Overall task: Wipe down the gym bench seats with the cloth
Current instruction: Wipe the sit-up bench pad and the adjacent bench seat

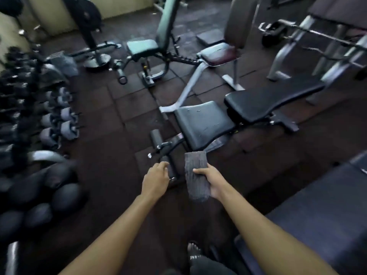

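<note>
Gripping one cloth, right hand, left hand relaxed, empty, nearest bench seat ahead

cloth: dark grey, folded oblong (ribbed), held off the floor; bench seat: black, scuffed, just beyond

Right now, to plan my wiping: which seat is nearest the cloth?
The black seat, ahead of the cloth; the green seat and maroon seat stand farther back.

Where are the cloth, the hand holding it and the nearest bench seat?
cloth point(195, 162): head view, on its ribbed upper half.
right hand point(214, 181): head view, middle of the hand gripping the cloth.
bench seat point(202, 122): head view, centre of the scuffed black pad.
</note>
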